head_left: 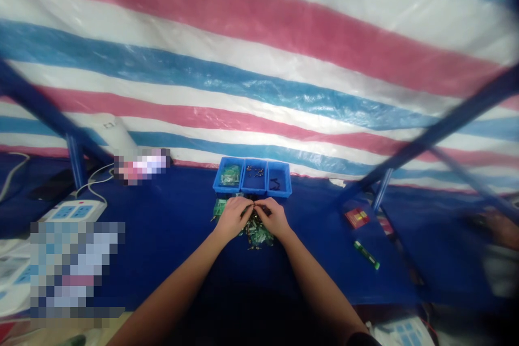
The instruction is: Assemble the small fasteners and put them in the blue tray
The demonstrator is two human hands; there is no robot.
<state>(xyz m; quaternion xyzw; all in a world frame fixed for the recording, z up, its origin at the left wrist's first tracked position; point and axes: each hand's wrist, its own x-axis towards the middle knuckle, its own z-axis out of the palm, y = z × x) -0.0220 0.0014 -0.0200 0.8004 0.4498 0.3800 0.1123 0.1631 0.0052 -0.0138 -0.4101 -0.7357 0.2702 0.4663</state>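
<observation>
My left hand (234,218) and my right hand (275,217) meet over a pile of small green circuit boards (259,235) on the blue table. The fingers of both hands are pinched together around a tiny dark part between the fingertips, too small to name. More green boards (220,207) lie beside my left hand. Just behind the hands stand three joined blue bins. The left bin (229,190) holds green boards, the middle bin (254,191) a few small metallic parts, and the right bin (279,193) some thin dark pieces.
A red box (357,218) and a green tube-shaped packet (367,255) lie on the right. At the left are a white power strip (79,211) with cables and a white cylinder (115,132). Blue frame bars (405,157) slant up on both sides; striped sheeting (259,86) hangs behind.
</observation>
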